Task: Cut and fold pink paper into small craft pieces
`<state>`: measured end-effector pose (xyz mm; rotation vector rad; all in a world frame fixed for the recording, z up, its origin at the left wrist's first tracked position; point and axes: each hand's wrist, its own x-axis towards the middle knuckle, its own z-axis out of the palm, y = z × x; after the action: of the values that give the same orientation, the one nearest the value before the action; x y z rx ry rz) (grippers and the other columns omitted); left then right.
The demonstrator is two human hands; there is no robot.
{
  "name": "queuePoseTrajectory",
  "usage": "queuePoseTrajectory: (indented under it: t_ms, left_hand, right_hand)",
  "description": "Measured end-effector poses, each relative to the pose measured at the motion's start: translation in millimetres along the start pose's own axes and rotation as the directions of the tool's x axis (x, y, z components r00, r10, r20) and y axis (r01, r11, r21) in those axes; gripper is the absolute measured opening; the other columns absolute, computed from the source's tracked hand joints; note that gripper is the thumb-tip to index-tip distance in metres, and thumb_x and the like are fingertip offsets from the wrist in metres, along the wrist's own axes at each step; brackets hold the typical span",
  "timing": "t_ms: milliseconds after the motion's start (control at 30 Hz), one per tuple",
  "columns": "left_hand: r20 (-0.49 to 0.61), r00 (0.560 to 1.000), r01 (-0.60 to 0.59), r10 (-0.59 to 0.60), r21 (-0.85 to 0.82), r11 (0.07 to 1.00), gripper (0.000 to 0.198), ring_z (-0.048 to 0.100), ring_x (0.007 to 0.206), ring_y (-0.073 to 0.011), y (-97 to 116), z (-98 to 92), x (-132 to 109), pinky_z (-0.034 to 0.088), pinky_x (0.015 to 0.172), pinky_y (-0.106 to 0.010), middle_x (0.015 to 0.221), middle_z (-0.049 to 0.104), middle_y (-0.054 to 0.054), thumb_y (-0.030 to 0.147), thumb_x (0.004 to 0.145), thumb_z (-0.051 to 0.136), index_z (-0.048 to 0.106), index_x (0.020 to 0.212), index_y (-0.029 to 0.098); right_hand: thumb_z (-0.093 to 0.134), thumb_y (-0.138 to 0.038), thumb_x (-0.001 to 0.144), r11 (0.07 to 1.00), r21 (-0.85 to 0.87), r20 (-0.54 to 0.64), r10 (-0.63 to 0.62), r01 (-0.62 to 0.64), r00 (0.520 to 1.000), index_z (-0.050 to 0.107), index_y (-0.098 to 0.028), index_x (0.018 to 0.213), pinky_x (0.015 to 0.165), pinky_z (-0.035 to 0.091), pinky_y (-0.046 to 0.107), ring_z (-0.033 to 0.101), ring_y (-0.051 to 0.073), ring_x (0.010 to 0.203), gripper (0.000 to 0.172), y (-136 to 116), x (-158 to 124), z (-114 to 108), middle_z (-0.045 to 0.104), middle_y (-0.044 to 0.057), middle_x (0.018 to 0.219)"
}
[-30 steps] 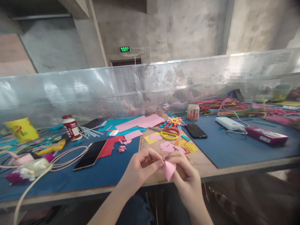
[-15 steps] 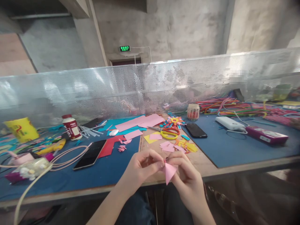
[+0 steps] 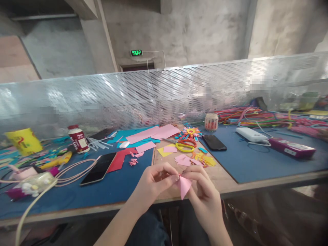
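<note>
Between my two hands, over the table's front edge, is a folded piece of pink paper [image 3: 185, 187] with its point hanging down. My left hand [image 3: 160, 184] is closed, thumb and fingertips pinching the paper's upper left corner. My right hand [image 3: 202, 189] is closed on its right side, fingers curled behind and above it. The top fold is partly covered by my fingertips. Just beyond my hands lie loose pink paper pieces [image 3: 182, 160] and yellow folded scraps [image 3: 208, 160]. Farther back are yellow-handled scissors [image 3: 185, 147] and a paper flower [image 3: 191, 132].
A black phone [image 3: 214, 142] lies right of the scissors, near a small jar [image 3: 211, 122]. To the left are a larger dark phone [image 3: 98, 169], red paper [image 3: 116, 161] and a bottle [image 3: 78, 139]. A white power bank [image 3: 251, 134] and a purple box [image 3: 292, 147] sit at right.
The pink paper has tilted slightly and shifted a little to the left and up. My right hand has moved slightly; both hands keep their hold.
</note>
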<state>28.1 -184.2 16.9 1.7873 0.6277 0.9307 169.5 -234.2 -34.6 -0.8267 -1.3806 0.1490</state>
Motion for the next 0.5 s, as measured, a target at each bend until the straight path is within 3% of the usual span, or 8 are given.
queuePoseTrajectory:
  t_ms: [200, 500]
  left_hand:
    - [-0.034, 0.993, -0.108, 0.110, 0.067, 0.992, 0.009, 0.057, 0.074, -0.0134, -2, 0.2, 0, 0.045, 0.070, -0.023, 0.075, 0.064, -0.001, 0.026, 0.077, 0.061, 0.064, 0.075, 0.018]
    - [-0.054, 0.982, -0.173, 0.179, 0.095, 0.980, 0.007, 0.057, 0.073, -0.0136, 2, 1.4, -1, 0.045, 0.069, -0.024, 0.075, 0.063, -0.002, 0.023, 0.077, 0.061, 0.063, 0.074, 0.017]
  right_hand:
    - [0.058, -0.008, 0.074, 0.974, -0.205, -0.228, -0.142, 0.095, 0.963, 0.055, -0.023, 0.090, 0.081, 0.044, 0.040, 0.051, 0.020, 0.094, 0.022, 3, -6, 11, 0.050, 0.005, 0.095]
    - [0.056, -0.003, 0.074, 0.948, -0.280, -0.257, -0.225, 0.150, 0.940, 0.056, -0.023, 0.094, 0.074, 0.045, 0.039, 0.051, 0.020, 0.088, 0.029, -2, -9, 15, 0.051, 0.005, 0.092]
